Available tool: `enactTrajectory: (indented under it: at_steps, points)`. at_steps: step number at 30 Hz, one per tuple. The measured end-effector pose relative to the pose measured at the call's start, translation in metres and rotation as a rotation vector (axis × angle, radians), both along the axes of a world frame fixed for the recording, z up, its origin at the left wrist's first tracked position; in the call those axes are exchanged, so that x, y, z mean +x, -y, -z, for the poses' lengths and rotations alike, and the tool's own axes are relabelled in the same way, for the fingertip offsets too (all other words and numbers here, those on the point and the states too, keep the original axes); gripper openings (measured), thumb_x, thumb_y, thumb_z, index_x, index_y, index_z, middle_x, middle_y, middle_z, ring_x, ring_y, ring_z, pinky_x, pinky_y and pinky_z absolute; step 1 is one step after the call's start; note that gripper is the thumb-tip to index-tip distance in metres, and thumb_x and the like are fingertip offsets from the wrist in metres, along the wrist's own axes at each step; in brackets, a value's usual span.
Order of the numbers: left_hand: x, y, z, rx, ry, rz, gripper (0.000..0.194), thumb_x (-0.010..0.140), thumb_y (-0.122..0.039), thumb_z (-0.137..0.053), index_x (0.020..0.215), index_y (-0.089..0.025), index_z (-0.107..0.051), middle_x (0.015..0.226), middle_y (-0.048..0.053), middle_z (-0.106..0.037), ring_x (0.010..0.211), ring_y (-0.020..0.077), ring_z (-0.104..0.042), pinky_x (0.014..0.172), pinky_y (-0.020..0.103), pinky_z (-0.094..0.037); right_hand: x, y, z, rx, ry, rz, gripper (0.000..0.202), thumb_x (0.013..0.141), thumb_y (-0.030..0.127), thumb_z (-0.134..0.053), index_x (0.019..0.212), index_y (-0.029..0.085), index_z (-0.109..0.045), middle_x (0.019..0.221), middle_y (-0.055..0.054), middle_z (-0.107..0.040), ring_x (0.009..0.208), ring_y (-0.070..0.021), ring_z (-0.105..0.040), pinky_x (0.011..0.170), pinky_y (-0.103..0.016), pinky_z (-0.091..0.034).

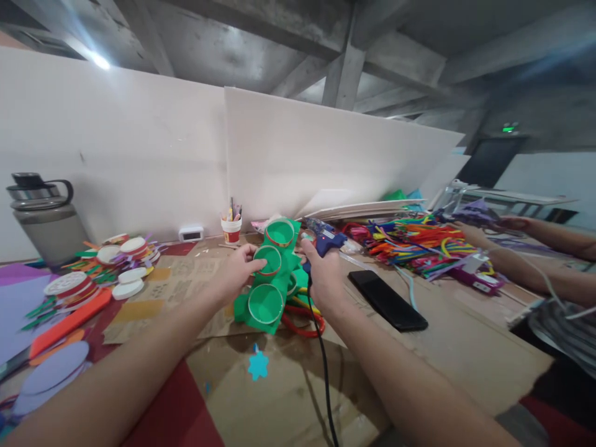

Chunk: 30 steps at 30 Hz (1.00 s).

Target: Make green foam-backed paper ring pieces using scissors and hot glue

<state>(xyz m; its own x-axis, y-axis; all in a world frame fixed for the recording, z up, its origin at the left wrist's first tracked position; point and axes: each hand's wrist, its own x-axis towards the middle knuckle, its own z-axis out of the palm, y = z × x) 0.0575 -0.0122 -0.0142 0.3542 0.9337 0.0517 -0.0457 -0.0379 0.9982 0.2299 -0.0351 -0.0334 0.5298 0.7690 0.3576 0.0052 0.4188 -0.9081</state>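
My left hand pinches the rim of the middle green-lined paper cup. It is one of several cups set in a row on green paper, with another cup nearer me and one farther off. In my right hand is a blue hot glue gun, its nozzle toward the green piece and its black cord trailing down toward me. Red and yellow pipe cleaners stick out under the green piece's right side. A blue paper snowflake lies in front of it.
A black phone lies to the right, below a heap of coloured pipe cleaners. Another person's arms reach in at right, near a purple glue gun. Left are scissors, paper discs and a bottle.
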Motion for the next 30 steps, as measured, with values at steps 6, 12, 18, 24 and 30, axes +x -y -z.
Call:
enactTrajectory:
  at_steps: [6,12,18,24,30]
  points:
    - [0.0071,0.0078,0.005,0.071,-0.091,0.044,0.038,0.065,-0.031,-0.075,0.094,-0.02,-0.053,0.081,-0.001,-0.061,0.064,0.0124,-0.057,0.046,0.02,-0.038,0.0013,0.0009,-0.0066,0.004,-0.112,0.077,0.055,0.061,0.047,-0.078,0.102,0.023,-0.05,0.085,-0.002,-0.066,0.073,-0.0182,-0.063,0.061,-0.029,-0.05]
    - [0.0047,0.0081,0.0032,0.061,-0.109,0.079,0.047,0.065,-0.033,-0.077,0.105,-0.022,-0.055,0.089,0.003,-0.066,0.078,0.0179,-0.064,0.051,0.021,-0.042,0.0034,0.0011,-0.0078,-0.009,-0.038,0.089,0.057,0.058,0.044,-0.08,0.105,0.022,-0.054,0.083,-0.003,-0.069,0.076,-0.0207,-0.066,0.059,-0.029,-0.049]
    - [0.0014,0.0073,0.0015,0.035,-0.116,0.123,0.05,0.063,-0.031,-0.078,0.107,-0.022,-0.054,0.094,0.004,-0.067,0.078,0.0175,-0.065,0.046,0.019,-0.038,0.0062,-0.0005,-0.008,-0.009,0.004,0.108,0.055,0.058,0.044,-0.08,0.101,0.02,-0.055,0.08,-0.003,-0.069,0.073,-0.0213,-0.065,0.057,-0.03,-0.048]
    - [0.0022,0.0079,0.0046,0.052,-0.113,0.165,0.052,0.068,-0.042,-0.078,0.11,-0.022,-0.056,0.088,0.003,-0.065,0.076,0.0172,-0.064,0.047,0.019,-0.041,0.0074,-0.0013,-0.0089,-0.009,0.014,0.095,0.054,0.057,0.042,-0.082,0.098,0.021,-0.054,0.084,-0.003,-0.068,0.073,-0.0204,-0.065,0.058,-0.03,-0.048]
    - [0.0045,0.0048,-0.0015,-0.079,0.115,0.13,0.045,0.072,-0.057,-0.071,0.091,-0.017,-0.061,0.078,0.002,-0.061,0.063,0.0123,-0.058,0.053,0.024,-0.047,0.0039,0.0023,-0.0091,-0.058,0.001,0.06,0.058,0.055,0.042,-0.083,0.1,0.021,-0.054,0.087,-0.004,-0.068,0.077,-0.0213,-0.065,0.059,-0.03,-0.047]
